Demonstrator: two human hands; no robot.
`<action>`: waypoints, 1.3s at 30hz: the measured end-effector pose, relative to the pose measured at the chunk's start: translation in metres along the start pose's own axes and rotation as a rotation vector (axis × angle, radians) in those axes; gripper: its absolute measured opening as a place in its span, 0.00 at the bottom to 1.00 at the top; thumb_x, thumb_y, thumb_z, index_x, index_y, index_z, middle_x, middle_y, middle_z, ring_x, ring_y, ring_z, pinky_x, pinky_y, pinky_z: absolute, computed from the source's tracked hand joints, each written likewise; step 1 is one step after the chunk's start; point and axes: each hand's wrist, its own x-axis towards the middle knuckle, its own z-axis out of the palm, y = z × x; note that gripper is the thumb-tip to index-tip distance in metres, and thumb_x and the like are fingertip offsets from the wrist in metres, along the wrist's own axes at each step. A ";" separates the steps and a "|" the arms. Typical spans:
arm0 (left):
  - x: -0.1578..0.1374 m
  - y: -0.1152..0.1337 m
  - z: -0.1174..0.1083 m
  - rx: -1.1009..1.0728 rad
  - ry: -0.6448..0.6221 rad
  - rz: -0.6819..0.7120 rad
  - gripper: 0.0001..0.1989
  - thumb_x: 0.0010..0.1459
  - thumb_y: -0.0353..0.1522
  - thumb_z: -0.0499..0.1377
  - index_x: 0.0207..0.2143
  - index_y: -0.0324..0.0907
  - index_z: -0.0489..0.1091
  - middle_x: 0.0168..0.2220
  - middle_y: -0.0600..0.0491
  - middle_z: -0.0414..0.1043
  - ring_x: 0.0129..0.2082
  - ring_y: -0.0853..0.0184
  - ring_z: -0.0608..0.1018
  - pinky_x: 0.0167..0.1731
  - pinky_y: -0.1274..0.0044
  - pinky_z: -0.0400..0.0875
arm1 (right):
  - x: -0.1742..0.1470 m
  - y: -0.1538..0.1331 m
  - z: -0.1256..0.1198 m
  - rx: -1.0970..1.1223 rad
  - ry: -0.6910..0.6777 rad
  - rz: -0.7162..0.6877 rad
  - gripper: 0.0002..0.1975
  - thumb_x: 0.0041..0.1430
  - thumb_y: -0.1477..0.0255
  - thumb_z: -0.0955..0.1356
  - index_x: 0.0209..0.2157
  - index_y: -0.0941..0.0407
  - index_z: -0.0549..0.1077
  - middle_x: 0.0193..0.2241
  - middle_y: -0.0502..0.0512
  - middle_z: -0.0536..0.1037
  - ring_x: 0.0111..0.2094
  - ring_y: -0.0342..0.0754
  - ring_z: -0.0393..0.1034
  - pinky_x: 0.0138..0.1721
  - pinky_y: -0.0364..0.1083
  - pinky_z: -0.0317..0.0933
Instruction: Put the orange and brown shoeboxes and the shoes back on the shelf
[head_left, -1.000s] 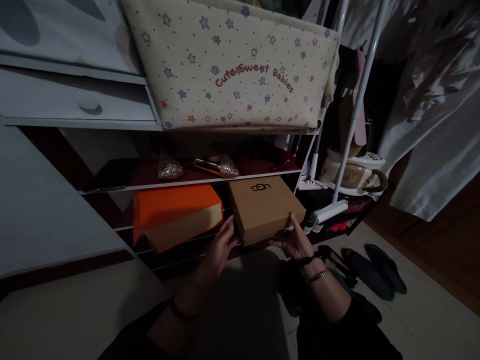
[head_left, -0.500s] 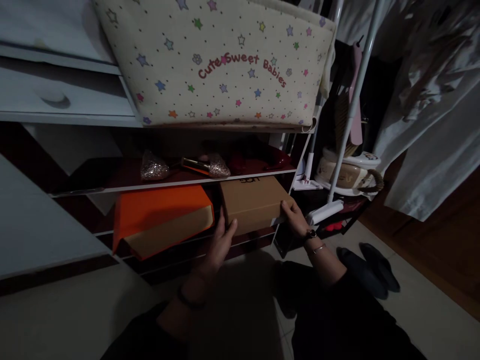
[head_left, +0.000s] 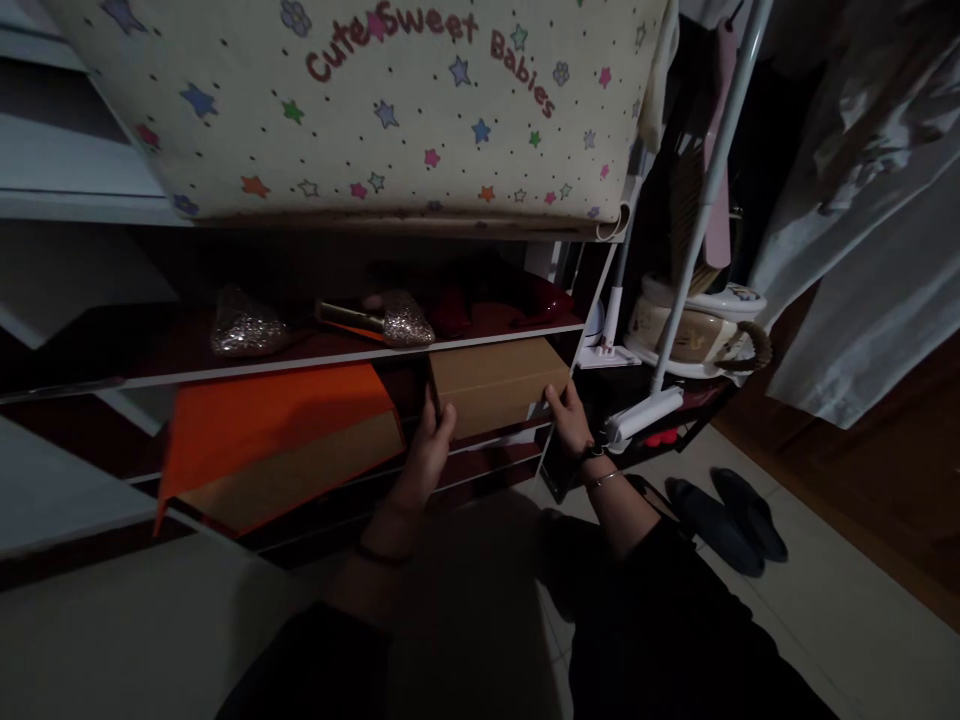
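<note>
A brown cardboard shoebox (head_left: 495, 385) sits partly inside the lower level of a shoe rack, its front end sticking out. My left hand (head_left: 431, 445) grips its left front corner, thumb on the front face. At the right front corner my right hand (head_left: 568, 415) has hold of it, thumb over the front and fingers mostly hidden. Left of it on the same level lies an orange box (head_left: 277, 420) with a tan front, jutting out at a slant. Above both, the rack's shelf (head_left: 480, 342) carries glittery shoes (head_left: 407, 318) and dark red shoes (head_left: 551, 300).
A cream star-print fabric bin (head_left: 420, 160) stands on top of the rack. To the right are a pale pole with a white roller head (head_left: 645, 415), a pink-handled brush (head_left: 720, 150), a lidded beige pot (head_left: 675, 330) and hanging white cloth. Dark slippers (head_left: 716, 520) lie on the tiled floor.
Both hands have pushed the shoebox deeper under the shelf; the lettering on its lid is now hidden. The camera view has shifted, and the bin appears larger and higher.
</note>
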 end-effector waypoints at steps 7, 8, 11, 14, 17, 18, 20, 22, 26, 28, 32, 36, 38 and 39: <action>0.008 0.000 0.004 -0.014 -0.035 0.021 0.34 0.66 0.32 0.63 0.72 0.54 0.58 0.71 0.53 0.62 0.74 0.65 0.58 0.72 0.72 0.52 | 0.003 0.013 0.004 -0.049 0.007 -0.055 0.29 0.61 0.56 0.70 0.61 0.52 0.69 0.62 0.53 0.75 0.62 0.50 0.68 0.68 0.50 0.57; 0.009 -0.001 0.004 -0.008 -0.040 0.025 0.34 0.66 0.32 0.62 0.72 0.54 0.58 0.72 0.52 0.61 0.75 0.65 0.57 0.72 0.71 0.52 | 0.003 0.013 0.004 -0.047 0.009 -0.056 0.29 0.60 0.56 0.70 0.60 0.52 0.70 0.62 0.54 0.75 0.62 0.50 0.68 0.68 0.50 0.57; 0.011 -0.006 0.000 0.029 -0.071 0.064 0.32 0.67 0.34 0.62 0.71 0.52 0.59 0.72 0.52 0.60 0.75 0.64 0.57 0.73 0.72 0.51 | 0.002 0.013 0.004 -0.038 0.014 -0.054 0.29 0.60 0.56 0.70 0.60 0.52 0.70 0.60 0.54 0.76 0.62 0.50 0.68 0.68 0.51 0.57; 0.014 -0.012 -0.004 0.079 -0.119 0.106 0.31 0.69 0.37 0.60 0.72 0.52 0.58 0.73 0.52 0.59 0.75 0.64 0.57 0.73 0.71 0.48 | 0.002 0.014 0.004 -0.023 0.013 -0.040 0.28 0.61 0.56 0.70 0.60 0.52 0.71 0.60 0.53 0.76 0.62 0.50 0.67 0.69 0.52 0.56; 0.015 -0.018 -0.006 0.085 -0.130 0.107 0.32 0.70 0.38 0.58 0.73 0.52 0.56 0.74 0.53 0.57 0.75 0.64 0.57 0.74 0.70 0.48 | 0.001 0.015 0.003 0.002 0.017 -0.029 0.28 0.60 0.56 0.71 0.59 0.52 0.72 0.61 0.54 0.76 0.63 0.50 0.67 0.69 0.52 0.56; 0.015 -0.019 -0.006 0.085 -0.121 0.105 0.32 0.69 0.38 0.58 0.73 0.53 0.56 0.74 0.53 0.57 0.75 0.64 0.57 0.74 0.70 0.48 | 0.001 0.016 0.003 0.009 0.019 -0.027 0.28 0.60 0.56 0.71 0.59 0.52 0.72 0.61 0.54 0.75 0.63 0.50 0.67 0.69 0.52 0.56; 0.014 -0.020 -0.005 0.077 -0.108 0.104 0.33 0.69 0.37 0.59 0.73 0.54 0.55 0.74 0.54 0.55 0.75 0.65 0.57 0.73 0.71 0.48 | 0.001 0.016 0.002 0.018 0.020 -0.022 0.29 0.60 0.57 0.71 0.60 0.51 0.71 0.61 0.54 0.76 0.63 0.50 0.67 0.69 0.52 0.56; 0.012 -0.020 -0.003 0.052 -0.106 0.099 0.33 0.69 0.37 0.59 0.73 0.54 0.55 0.75 0.55 0.55 0.75 0.66 0.57 0.73 0.73 0.50 | 0.001 0.016 0.002 0.024 0.016 -0.017 0.30 0.60 0.57 0.71 0.61 0.51 0.70 0.61 0.54 0.76 0.63 0.50 0.67 0.69 0.53 0.56; 0.011 -0.021 -0.002 0.020 -0.102 0.081 0.33 0.69 0.38 0.60 0.73 0.54 0.55 0.75 0.54 0.55 0.74 0.65 0.58 0.73 0.73 0.51 | -0.001 0.013 0.001 0.015 0.014 -0.022 0.29 0.61 0.57 0.71 0.61 0.51 0.71 0.60 0.54 0.76 0.63 0.51 0.67 0.69 0.53 0.56; 0.013 -0.023 -0.004 0.053 -0.113 0.093 0.34 0.69 0.39 0.59 0.74 0.54 0.53 0.75 0.53 0.54 0.75 0.64 0.57 0.73 0.71 0.51 | -0.001 0.012 0.001 0.007 0.010 -0.022 0.28 0.61 0.57 0.71 0.60 0.52 0.72 0.61 0.54 0.76 0.63 0.52 0.67 0.69 0.53 0.56; 0.018 -0.029 -0.009 0.156 -0.153 0.132 0.38 0.70 0.45 0.57 0.76 0.55 0.45 0.77 0.53 0.48 0.76 0.63 0.55 0.74 0.68 0.50 | -0.002 0.012 0.000 -0.002 0.007 -0.024 0.31 0.60 0.55 0.71 0.62 0.54 0.71 0.62 0.58 0.75 0.63 0.54 0.68 0.69 0.55 0.55; 0.020 -0.031 -0.010 0.197 -0.152 0.143 0.40 0.69 0.47 0.56 0.77 0.54 0.41 0.77 0.53 0.46 0.76 0.62 0.54 0.74 0.67 0.48 | -0.002 0.014 0.000 -0.031 0.018 -0.030 0.33 0.60 0.55 0.71 0.63 0.54 0.69 0.62 0.59 0.75 0.63 0.55 0.68 0.69 0.57 0.55; 0.019 -0.031 -0.010 0.201 -0.154 0.141 0.41 0.69 0.47 0.57 0.77 0.55 0.41 0.77 0.53 0.46 0.76 0.61 0.54 0.74 0.65 0.48 | -0.003 0.014 -0.001 -0.069 0.019 -0.042 0.33 0.61 0.55 0.70 0.63 0.54 0.69 0.62 0.59 0.75 0.63 0.55 0.68 0.69 0.58 0.56; 0.018 -0.030 -0.010 0.205 -0.153 0.140 0.41 0.69 0.48 0.57 0.77 0.55 0.41 0.77 0.53 0.47 0.76 0.61 0.54 0.75 0.65 0.48 | -0.003 0.013 -0.001 -0.090 0.019 -0.052 0.32 0.61 0.55 0.70 0.64 0.54 0.69 0.62 0.59 0.75 0.63 0.55 0.68 0.69 0.58 0.56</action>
